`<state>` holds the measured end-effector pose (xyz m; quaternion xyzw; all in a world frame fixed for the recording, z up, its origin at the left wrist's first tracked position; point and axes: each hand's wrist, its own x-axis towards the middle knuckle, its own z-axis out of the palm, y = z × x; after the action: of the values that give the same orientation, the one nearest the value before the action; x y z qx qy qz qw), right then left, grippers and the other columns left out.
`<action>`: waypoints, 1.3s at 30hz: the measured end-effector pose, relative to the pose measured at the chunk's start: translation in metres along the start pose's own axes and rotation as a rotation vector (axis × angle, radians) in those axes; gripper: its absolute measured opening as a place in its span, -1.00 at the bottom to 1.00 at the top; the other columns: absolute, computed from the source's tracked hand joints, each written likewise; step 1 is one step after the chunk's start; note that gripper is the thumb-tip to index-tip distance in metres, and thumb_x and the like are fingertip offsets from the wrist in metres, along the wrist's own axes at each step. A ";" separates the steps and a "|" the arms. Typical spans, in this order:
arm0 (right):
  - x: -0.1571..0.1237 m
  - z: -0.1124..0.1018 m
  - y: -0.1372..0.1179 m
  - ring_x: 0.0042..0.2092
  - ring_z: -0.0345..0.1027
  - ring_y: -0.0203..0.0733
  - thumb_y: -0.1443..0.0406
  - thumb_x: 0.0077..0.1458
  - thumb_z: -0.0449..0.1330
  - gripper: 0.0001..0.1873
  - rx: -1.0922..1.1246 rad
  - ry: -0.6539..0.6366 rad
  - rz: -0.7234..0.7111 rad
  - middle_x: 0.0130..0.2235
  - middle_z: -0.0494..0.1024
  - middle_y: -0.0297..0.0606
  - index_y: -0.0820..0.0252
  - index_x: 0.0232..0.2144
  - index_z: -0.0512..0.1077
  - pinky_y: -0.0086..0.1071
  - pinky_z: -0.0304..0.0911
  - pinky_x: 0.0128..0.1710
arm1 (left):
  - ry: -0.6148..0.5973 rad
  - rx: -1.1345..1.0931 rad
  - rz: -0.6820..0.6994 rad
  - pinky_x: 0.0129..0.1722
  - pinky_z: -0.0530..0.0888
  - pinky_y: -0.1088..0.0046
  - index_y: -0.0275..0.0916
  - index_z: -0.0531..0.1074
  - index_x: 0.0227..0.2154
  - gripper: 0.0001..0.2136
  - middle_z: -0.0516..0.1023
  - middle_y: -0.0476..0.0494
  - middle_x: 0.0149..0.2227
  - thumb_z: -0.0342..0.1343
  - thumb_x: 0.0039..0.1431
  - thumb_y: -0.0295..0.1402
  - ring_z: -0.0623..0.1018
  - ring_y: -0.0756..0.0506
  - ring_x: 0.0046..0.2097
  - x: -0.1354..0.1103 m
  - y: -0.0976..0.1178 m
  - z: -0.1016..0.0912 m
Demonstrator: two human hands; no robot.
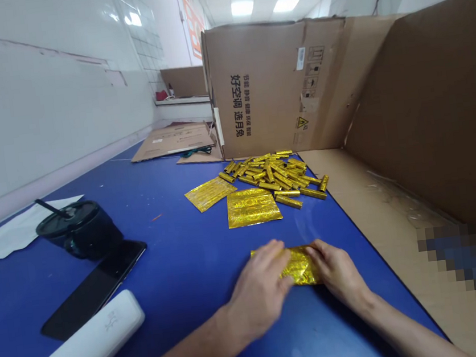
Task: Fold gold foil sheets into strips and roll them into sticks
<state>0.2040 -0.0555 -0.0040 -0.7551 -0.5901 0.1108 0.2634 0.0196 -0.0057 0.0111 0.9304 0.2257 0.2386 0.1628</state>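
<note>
1. The person's left hand (259, 290) lies over the left end of a gold foil sheet (300, 266), with its fingers closed together and bent down onto the foil. Its fingertips reach close to the other hand.
2. The right hand (339, 273) holds the sheet's right end, its fingers curled over the edge and gripping it. The foil looks creased or partly folded between the two hands, though the hands hide part of it, so I can't tell exactly how it is folded.
3. That sheet sits on a blue table (173, 254), near the table's right edge and directly in front of the person.
4. Farther along the table are two flat gold foil pieces (253, 206) (210, 193), lying apart from the hands and just beside a heap of rolled gold foil tubes (272, 177). The tubes lie crisscrossed at the foot of an upright cardboard carton panel (262, 90) printed with dark Chinese characters.
5. To the left of the hands are a black tumbler with a straw (78, 231), a black smartphone (96, 289) and a white cylindrical tube (68, 349). A sheet of white paper (12, 235) lies beyond them, partly under the tumbler.
6. Flattened cardboard (353, 205) runs along the table's right side, and another flat carton (173, 140) lies at the far end.
</note>
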 end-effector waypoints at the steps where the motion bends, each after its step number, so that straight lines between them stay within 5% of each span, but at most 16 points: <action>1: 0.000 0.000 -0.001 -0.55 0.25 -0.25 0.22 0.10 -0.17 -0.71 -0.036 -0.013 0.000 -0.60 0.38 -0.33 0.13 -0.53 0.25 -0.45 0.06 -0.55 | -0.138 -0.006 0.086 0.11 0.04 0.28 -0.29 0.07 0.07 -0.54 0.06 -0.18 0.14 -0.20 0.16 -0.16 0.00 -0.14 0.17 -0.002 0.006 0.001; 4: 0.000 0.000 -0.004 -0.53 0.32 -0.24 0.26 0.11 -0.16 -0.72 -0.149 -0.048 0.000 -0.57 0.45 -0.30 0.13 -0.52 0.27 -0.46 0.05 -0.55 | -0.375 -0.009 0.140 0.12 -0.08 0.16 -0.28 -0.18 0.15 -0.27 -0.20 -0.20 0.20 -0.20 0.02 0.08 -0.21 -0.23 0.19 -0.004 0.017 0.006; 7: 0.000 0.000 -0.006 -0.51 0.36 -0.20 0.27 0.11 -0.15 -0.73 -0.270 -0.072 0.009 -0.56 0.48 -0.27 0.12 -0.49 0.30 -0.45 0.01 -0.57 | -0.453 0.004 0.105 0.12 -0.17 0.12 -0.25 -0.23 0.16 -0.21 -0.30 -0.22 0.20 -0.25 -0.04 0.16 -0.30 -0.25 0.19 -0.005 0.019 0.010; 21: 0.006 -0.004 -0.002 -0.50 0.41 -0.10 0.24 0.10 -0.10 -0.78 -0.512 -0.032 0.051 -0.55 0.52 -0.24 0.14 -0.36 0.32 -0.39 0.13 -0.59 | -0.471 0.009 0.058 0.09 -0.20 0.02 -0.12 -0.19 0.15 -0.25 -0.32 -0.20 0.20 -0.24 -0.06 0.17 -0.30 -0.27 0.18 -0.007 0.017 0.014; 24: 0.002 -0.011 -0.004 -0.33 0.40 -0.10 0.25 0.12 -0.13 -0.74 -0.477 0.064 0.034 -0.34 0.52 -0.15 0.19 -0.24 0.30 -0.33 0.23 -0.43 | -0.466 0.001 0.055 0.09 -0.22 0.01 -0.11 -0.20 0.15 -0.26 -0.32 -0.19 0.20 -0.23 -0.04 0.15 -0.29 -0.28 0.18 -0.007 0.018 0.014; 26: -0.005 -0.013 -0.015 -0.22 0.34 -0.17 0.24 0.13 -0.15 -0.71 -0.322 0.105 -0.130 -0.26 0.48 -0.13 0.22 -0.23 0.31 -0.35 0.21 -0.25 | -0.451 -0.022 0.056 0.09 -0.22 0.00 -0.10 -0.25 0.15 -0.26 -0.34 -0.16 0.21 -0.19 -0.04 0.13 -0.27 -0.29 0.19 -0.008 0.019 0.014; 28: -0.014 -0.011 -0.029 -0.17 0.31 -0.19 0.22 0.14 -0.16 -0.67 -0.076 -0.007 -0.363 -0.20 0.46 -0.12 0.21 -0.19 0.32 -0.35 0.19 -0.16 | -0.439 -0.061 0.041 0.09 -0.19 -0.01 -0.07 -0.32 0.15 -0.26 -0.34 -0.11 0.21 -0.16 -0.02 0.11 -0.25 -0.30 0.19 -0.009 0.021 0.013; 31: -0.024 -0.005 -0.042 0.06 0.10 -0.10 0.11 0.10 -0.08 -0.51 0.049 -0.237 -0.490 0.06 0.26 -0.07 0.24 0.02 0.19 -0.21 0.03 0.03 | -0.453 -0.109 -0.014 0.07 -0.12 -0.05 -0.04 -0.36 0.14 -0.27 -0.34 -0.08 0.21 -0.16 -0.01 0.09 -0.23 -0.33 0.18 -0.010 0.022 0.014; 35: -0.022 0.001 -0.033 0.20 -0.33 -0.06 0.03 0.07 -0.08 -0.33 0.060 -0.351 -0.453 0.20 -0.12 -0.09 0.27 0.14 -0.05 -0.09 -0.25 0.13 | -0.441 -0.068 -0.060 0.07 -0.14 -0.06 -0.02 -0.39 0.13 -0.21 -0.42 -0.08 0.21 -0.05 -0.04 0.05 -0.27 -0.33 0.18 -0.006 0.026 0.015; 39: -0.016 0.001 -0.019 0.20 -0.39 -0.13 0.03 0.10 -0.15 -0.28 0.059 -0.385 -0.401 0.21 -0.24 -0.05 0.37 0.16 -0.17 -0.17 -0.27 0.14 | -0.411 0.002 -0.107 0.11 -0.16 0.07 -0.13 -0.48 0.13 -0.09 -0.46 -0.16 0.20 0.07 -0.10 -0.03 -0.28 -0.27 0.18 -0.004 0.024 0.014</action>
<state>0.1834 -0.0678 0.0028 -0.5801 -0.7635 0.2152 0.1850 0.0323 -0.0310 0.0081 0.9463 0.2373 0.0346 0.2170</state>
